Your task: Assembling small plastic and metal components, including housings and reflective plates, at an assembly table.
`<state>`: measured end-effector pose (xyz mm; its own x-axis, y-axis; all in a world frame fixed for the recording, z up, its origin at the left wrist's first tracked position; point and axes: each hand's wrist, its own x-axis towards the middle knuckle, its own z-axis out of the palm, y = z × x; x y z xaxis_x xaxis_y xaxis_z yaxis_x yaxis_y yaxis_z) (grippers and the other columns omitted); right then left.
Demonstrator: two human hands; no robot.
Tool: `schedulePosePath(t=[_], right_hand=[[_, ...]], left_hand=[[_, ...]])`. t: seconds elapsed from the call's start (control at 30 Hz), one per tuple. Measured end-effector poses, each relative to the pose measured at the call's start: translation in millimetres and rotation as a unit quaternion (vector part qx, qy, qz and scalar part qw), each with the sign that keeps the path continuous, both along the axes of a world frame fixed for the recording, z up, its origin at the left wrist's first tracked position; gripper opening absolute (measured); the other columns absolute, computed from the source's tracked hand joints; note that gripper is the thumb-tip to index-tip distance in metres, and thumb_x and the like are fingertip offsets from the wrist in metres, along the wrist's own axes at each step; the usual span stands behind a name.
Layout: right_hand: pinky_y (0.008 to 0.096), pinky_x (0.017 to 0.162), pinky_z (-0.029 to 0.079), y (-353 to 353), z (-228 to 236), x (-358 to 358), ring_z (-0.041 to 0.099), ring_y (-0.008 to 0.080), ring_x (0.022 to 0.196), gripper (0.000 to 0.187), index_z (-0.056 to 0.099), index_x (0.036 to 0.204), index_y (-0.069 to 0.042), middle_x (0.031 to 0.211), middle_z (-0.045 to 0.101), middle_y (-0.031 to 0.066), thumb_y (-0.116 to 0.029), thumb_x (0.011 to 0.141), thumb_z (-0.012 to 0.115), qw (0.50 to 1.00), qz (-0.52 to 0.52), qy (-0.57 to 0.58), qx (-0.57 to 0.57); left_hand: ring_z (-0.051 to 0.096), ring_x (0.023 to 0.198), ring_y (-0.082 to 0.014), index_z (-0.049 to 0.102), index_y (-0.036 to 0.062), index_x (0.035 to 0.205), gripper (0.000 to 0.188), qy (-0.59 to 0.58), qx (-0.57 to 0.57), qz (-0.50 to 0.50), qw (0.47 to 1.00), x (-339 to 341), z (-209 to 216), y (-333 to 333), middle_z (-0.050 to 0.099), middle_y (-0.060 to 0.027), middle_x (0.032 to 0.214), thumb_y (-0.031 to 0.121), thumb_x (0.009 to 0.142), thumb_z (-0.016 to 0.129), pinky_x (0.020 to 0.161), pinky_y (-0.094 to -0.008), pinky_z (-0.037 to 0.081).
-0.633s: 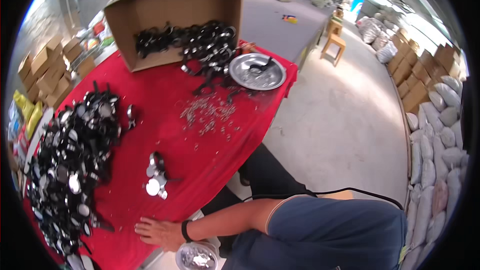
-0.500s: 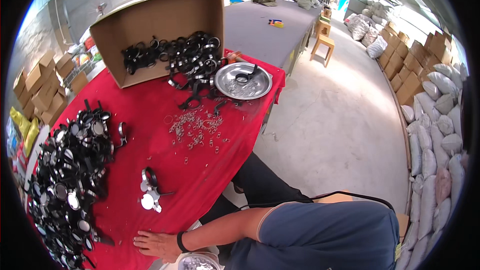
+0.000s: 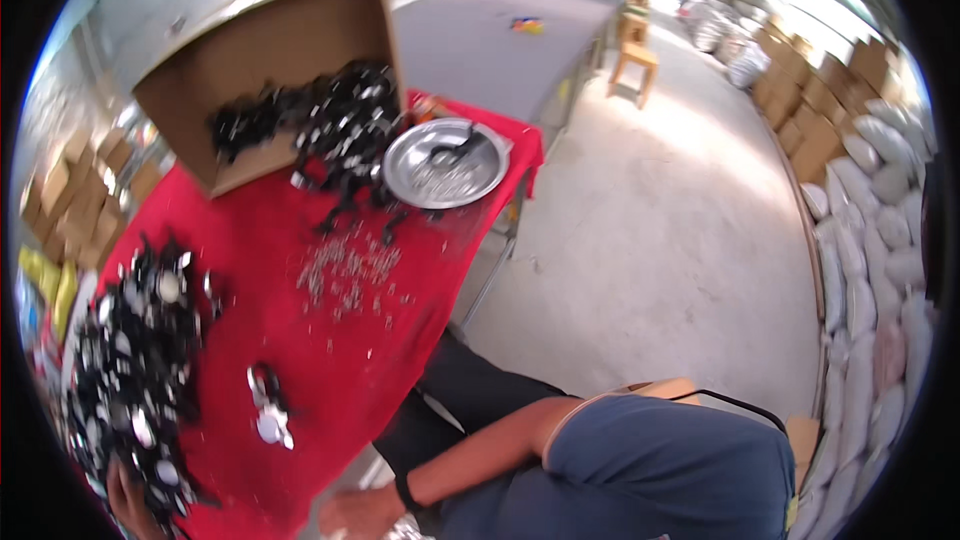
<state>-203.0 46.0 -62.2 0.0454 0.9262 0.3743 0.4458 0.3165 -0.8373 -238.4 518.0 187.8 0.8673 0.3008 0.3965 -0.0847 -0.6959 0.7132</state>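
Covering the table, red cloth beside concrete floor

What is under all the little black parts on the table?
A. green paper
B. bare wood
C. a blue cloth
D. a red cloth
D: a red cloth covers the table, and the black parts lie heaped on it.

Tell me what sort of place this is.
Most likely a small workshop or warehouse where parts are put together by hand. A table with a red cloth carries heaps of small black parts and a tipped cardboard box; stacked cartons and filled sacks line the concrete floor.
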Motion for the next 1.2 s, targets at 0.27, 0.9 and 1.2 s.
schedulePosePath(t=[0.27,0.9,1.2], right_hand=[[0.0411,0.076,0.062,-194.9,47.5,113.3,0.075,0.0299,0.086,0.018,0.078,0.106,0.0,0.098,0.077,0.0124,-0.012,0.093,0.079,0.885,-0.427,-0.172,0.073],[0.0472,0.113,0.053,-300.2,51.7,311.2,0.067,0.0408,0.128,0.031,0.074,0.123,0.0,0.133,0.073,0.0214,-0.003,0.092,0.072,0.782,-0.565,-0.235,-0.116],[0.0477,0.101,0.058,-215.7,65.3,239.4,0.072,0.0398,0.113,0.027,0.077,0.117,-0.001,0.117,0.077,0.019,-0.006,0.091,0.075,0.83,-0.54,-0.134,-0.041]], left_hand=[[0.069,0.127,-0.0248,0.078,-0.0004,0.121,0.022,0.024,-0.021,-0.151,0.988,165.2,-27.6,-339.4,0.068,-0.018,0.145,0.005,0.1,0.077,0.105,-0.0376,0.055],[0.074,0.112,-0.0428,0.075,-0.0011,0.127,0.035,0.136,0.15,-0.056,0.978,170.6,-99.7,-338.9,0.074,-0.0253,0.128,0.008,0.093,0.076,0.098,-0.0481,0.058],[0.076,0.11,-0.0207,0.073,-0.0019,0.135,0.033,0.146,0.018,-0.082,0.986,188.2,-72.8,-317.1,0.079,-0.0129,0.121,0.006,0.103,0.072,0.096,-0.036,0.06]])
